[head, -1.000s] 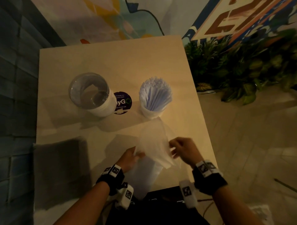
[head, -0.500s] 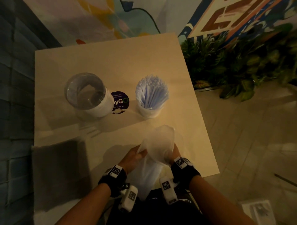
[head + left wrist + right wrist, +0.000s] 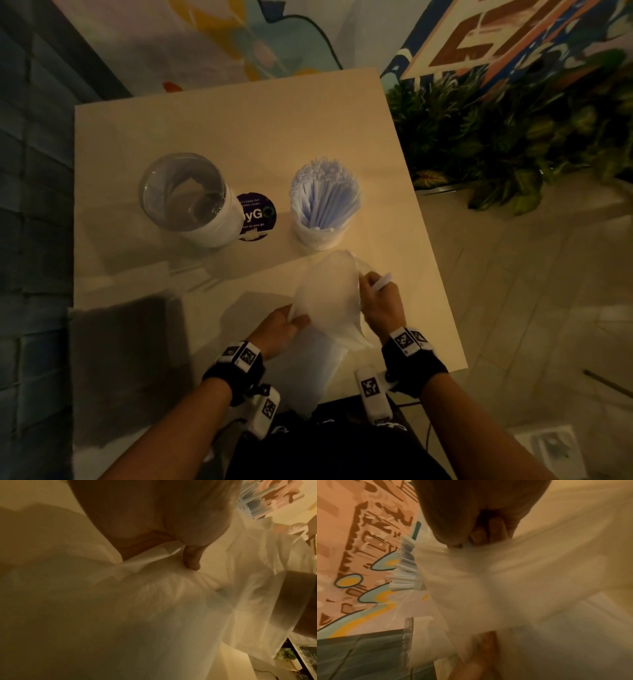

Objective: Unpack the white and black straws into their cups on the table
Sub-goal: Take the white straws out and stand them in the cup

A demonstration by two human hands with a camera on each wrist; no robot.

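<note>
A limp translucent plastic bag point(image 3: 327, 298) hangs over the table's near edge between both hands. My left hand point(image 3: 296, 317) pinches its left edge; in the left wrist view the thumb point(image 3: 192, 561) presses into the gathered plastic bag point(image 3: 154, 595). My right hand point(image 3: 368, 279) is at the bag's right rim, its fingers curled round a white straw point(image 3: 382, 282) that sticks out to the right. Farther back, a cup point(image 3: 320, 236) packed with white straws point(image 3: 323, 192) stands to the right of an empty clear cup point(image 3: 185, 198). No black straws can be made out.
A round purple sticker point(image 3: 256, 216) lies between the two cups. A dark rectangular patch point(image 3: 120, 359) covers the near-left of the pale table point(image 3: 239, 130). Potted plants point(image 3: 513, 137) stand past the table's right edge, above tiled floor.
The right hand dropped to the bag half a second ago and has now come up at the bag's right rim with a white straw in it. The left hand kept hold of the bag.
</note>
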